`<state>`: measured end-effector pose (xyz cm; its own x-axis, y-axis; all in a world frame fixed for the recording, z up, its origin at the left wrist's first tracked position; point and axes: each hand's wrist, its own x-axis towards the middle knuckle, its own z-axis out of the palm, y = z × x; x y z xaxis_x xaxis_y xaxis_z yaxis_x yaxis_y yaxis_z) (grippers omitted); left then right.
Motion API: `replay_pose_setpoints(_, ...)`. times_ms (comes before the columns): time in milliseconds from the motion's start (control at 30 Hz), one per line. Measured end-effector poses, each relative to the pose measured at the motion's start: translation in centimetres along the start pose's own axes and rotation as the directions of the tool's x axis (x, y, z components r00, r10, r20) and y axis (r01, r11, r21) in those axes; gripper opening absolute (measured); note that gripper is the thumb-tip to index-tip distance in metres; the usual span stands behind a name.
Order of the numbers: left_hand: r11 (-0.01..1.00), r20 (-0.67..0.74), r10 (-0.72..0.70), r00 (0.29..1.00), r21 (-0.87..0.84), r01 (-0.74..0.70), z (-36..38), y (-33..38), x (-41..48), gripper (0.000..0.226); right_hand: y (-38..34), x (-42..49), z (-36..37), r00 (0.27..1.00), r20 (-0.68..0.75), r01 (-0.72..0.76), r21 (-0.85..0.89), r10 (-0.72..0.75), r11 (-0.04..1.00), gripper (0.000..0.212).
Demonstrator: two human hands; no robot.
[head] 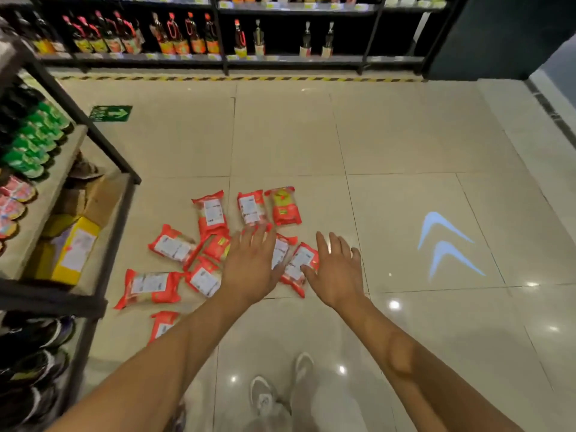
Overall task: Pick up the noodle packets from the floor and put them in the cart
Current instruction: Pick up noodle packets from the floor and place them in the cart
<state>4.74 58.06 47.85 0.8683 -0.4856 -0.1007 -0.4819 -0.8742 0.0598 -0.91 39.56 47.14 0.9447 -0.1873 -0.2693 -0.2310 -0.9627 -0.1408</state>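
Below: red packets (pixel 212 213) scattered on floor (pixel 405 145), most white-label side up. Left hand (pixel 252 263) and right hand (pixel 336 272) spread flat above them, fingers straight, gripping nothing. Contact with packets possibly none; blur hides it.

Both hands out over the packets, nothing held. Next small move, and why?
Likely lower the right hand onto the packet beside its thumb and grip it. Both it and the left hand are open and empty, and every packet in view lies on the floor.
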Motion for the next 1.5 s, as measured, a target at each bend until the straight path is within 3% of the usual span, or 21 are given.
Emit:
replay_pose_setpoints(233, 0.999, 0.206, 0.042, 0.978, 0.024, -0.048, 11.8, -5.5, 13.8, 0.074, 1.2, 14.5, 11.2, 0.975, 0.198, -0.099, -0.009, 0.099, 0.995, 0.079)
replay_pose_setpoints(433, 0.999, 0.317, 0.002, 0.948, -0.046, 0.013, 28.4, -9.8, 24.6, 0.079, 3.9, 25.9, 26.0, 0.914, 0.324, -0.296, 0.116, 0.246, 0.948, 0.082)
replay_pose_setpoints(533, 0.991, 0.401, -0.042, 0.915, -0.100, 0.089, 39.0, -11.9, 27.9, 0.083, 5.6, 30.8, 35.5, 0.826, 0.447, -0.486, 0.259, 0.343, 0.834, 0.095)
replay_pose_setpoints(667, 0.943, 0.497, -0.088, 0.863, -0.239, 0.234, 53.3, -14.2, 31.1, 0.090, 10.8, 35.7, 51.6, 0.736, 0.551, -0.666, 0.482, 0.394, 0.569, 0.112)
replay_pose_setpoints(733, 0.877, 0.541, -0.132, 0.830, -0.326, 0.353, 59.5, -15.3, 32.4, 0.096, 13.8, 37.3, 59.2, 0.752, 0.543, -0.659, 0.606, 0.374, 0.445, 0.098)
replay_pose_setpoints(800, 0.771, 0.585, -0.176, 0.792, -0.418, 0.480, 64.6, -16.1, 33.9, 0.100, 15.2, 38.7, 63.9, 0.782, 0.504, -0.621, 0.682, 0.366, 0.387, 0.067)
replay_pose_setpoints(933, 0.648, 0.620, -0.268, 0.737, -0.450, 0.614, 72.1, -17.2, 36.2, 0.097, 14.8, 40.7, 66.6, 0.753, 0.426, -0.592, 0.771, 0.501, 0.235, 0.023)
replay_pose_setpoints(1033, 0.656, 0.608, -0.304, 0.734, -0.425, 0.624, 75.0, -17.1, 37.1, 0.078, 14.7, 41.2, 68.4, 0.729, 0.462, -0.602, 0.784, 0.504, 0.152, 0.021)
replay_pose_setpoints(1100, 0.670, 0.625, -0.314, 0.715, -0.388, 0.633, 75.2, -16.7, 37.1, 0.078, 14.7, 41.3, 68.9, 0.707, 0.495, -0.624, 0.772, 0.505, 0.118, 0.022)
replay_pose_setpoints(1167, 0.659, 0.621, -0.330, 0.711, -0.388, 0.644, 74.6, -16.2, 36.5, 0.080, 14.8, 41.5, 68.8, 0.679, 0.519, -0.651, 0.753, 0.519, 0.100, 0.039)
replay_pose_setpoints(1233, 0.608, 0.596, -0.338, 0.728, -0.453, 0.653, 73.9, -15.7, 35.8, 0.079, 15.2, 41.3, 68.3, 0.669, 0.522, -0.660, 0.745, 0.529, 0.100, 0.081)
replay_pose_setpoints(1267, 0.581, 0.581, -0.344, 0.738, -0.486, 0.653, 73.0, -15.5, 35.4, 0.079, 15.4, 41.2, 68.0, 0.672, 0.505, -0.655, 0.747, 0.541, 0.117, 0.093)
replay_pose_setpoints(1400, 0.443, 0.484, -0.430, 0.762, -0.622, 0.646, 67.1, -15.8, 33.6, 0.086, 12.7, 40.8, 59.5, 0.720, 0.401, -0.597, 0.774, 0.567, 0.210, 0.083)
replay_pose_setpoints(1500, 0.314, 0.454, -0.484, 0.748, -0.708, 0.633, 58.5, -17.8, 31.7, 0.080, 10.1, 40.0, 49.5, 0.798, 0.333, -0.520, 0.802, 0.503, 0.294, 0.085)
